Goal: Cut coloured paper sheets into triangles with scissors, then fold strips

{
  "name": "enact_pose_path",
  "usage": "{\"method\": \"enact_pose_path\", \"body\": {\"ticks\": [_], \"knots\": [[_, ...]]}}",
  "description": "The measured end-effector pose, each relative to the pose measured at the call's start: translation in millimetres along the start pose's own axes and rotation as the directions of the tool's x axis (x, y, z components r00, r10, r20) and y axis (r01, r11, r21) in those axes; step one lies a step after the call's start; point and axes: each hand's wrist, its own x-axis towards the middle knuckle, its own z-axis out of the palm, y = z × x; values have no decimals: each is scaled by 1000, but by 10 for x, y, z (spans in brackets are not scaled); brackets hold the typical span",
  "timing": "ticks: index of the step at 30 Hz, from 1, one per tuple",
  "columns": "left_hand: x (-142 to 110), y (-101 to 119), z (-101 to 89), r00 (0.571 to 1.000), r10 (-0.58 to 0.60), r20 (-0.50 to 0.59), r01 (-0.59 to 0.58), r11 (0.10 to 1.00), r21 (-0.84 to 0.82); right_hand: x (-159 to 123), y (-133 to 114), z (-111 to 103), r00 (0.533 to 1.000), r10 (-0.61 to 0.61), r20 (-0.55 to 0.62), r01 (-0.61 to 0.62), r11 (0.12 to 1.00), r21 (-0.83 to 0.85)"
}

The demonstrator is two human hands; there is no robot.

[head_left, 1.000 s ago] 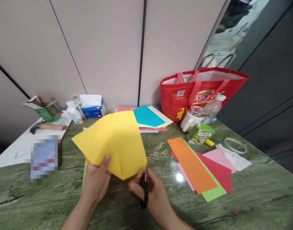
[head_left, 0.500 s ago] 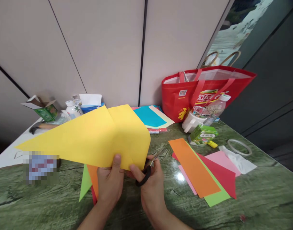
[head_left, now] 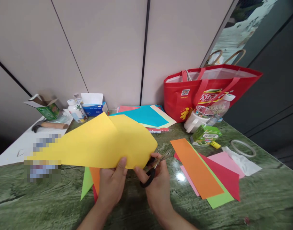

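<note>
A large folded sheet of yellow paper [head_left: 98, 143] spreads across the middle, its long point reaching left. My left hand [head_left: 113, 182] pinches its lower edge, thumb on top. My right hand [head_left: 158, 185] holds a pair of scissors with black handles [head_left: 150, 179], the blades pointing up and right, away from the paper. The right thumb and fingertips also touch the sheet's lower right corner. Beneath the left hand, green paper [head_left: 86, 183] and orange paper [head_left: 95, 176] stick out, partly hidden.
Orange strips [head_left: 196, 169] with green, red and pink paper lie at right. Behind stand a red bag [head_left: 177, 99], a white mug [head_left: 194, 121] and a green carton [head_left: 206, 135]. Blue paper [head_left: 146, 115], a tissue box [head_left: 96, 109], a white bottle [head_left: 76, 111] and a hammer [head_left: 50, 125] sit toward the back.
The yellow paper has tipped flatter and lower, uncovering more of the blue paper, tissue box and hammer. Both hands stay on it, and the scissors remain in my right hand.
</note>
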Motion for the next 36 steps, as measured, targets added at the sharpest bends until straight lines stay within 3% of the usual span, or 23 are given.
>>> {"method": "enact_pose_path", "body": {"ticks": [5,7,9,11,12,14,24,28,36], "knots": [[160,225,48,996,73,-46,-75,997,-36,125,36,-257,1000,-4,9,5,999,-43],[256,346,104,997,74,11,-73,996,-59,139,56,-337,990,65,128,-64,998,-17],[344,453,169,996,64,62,-60,996,-67,112,57,-369,922,175,346,-179,984,-18],[410,526,228,992,56,112,-49,997,-65,62,39,-355,810,263,524,-280,959,-48],[432,546,249,989,53,135,-44,997,-63,38,27,-338,763,292,576,-315,947,-63],[460,549,271,984,49,173,-40,998,-57,8,4,-301,721,319,615,-353,933,-70],[510,277,176,981,-66,183,77,996,-52,120,107,-352,740,389,549,-377,916,-140],[483,232,164,978,-95,186,105,994,-42,111,126,-395,728,403,555,-430,899,-89],[383,185,165,935,-226,275,214,974,73,80,125,-429,712,362,601,-428,903,-37]]}}
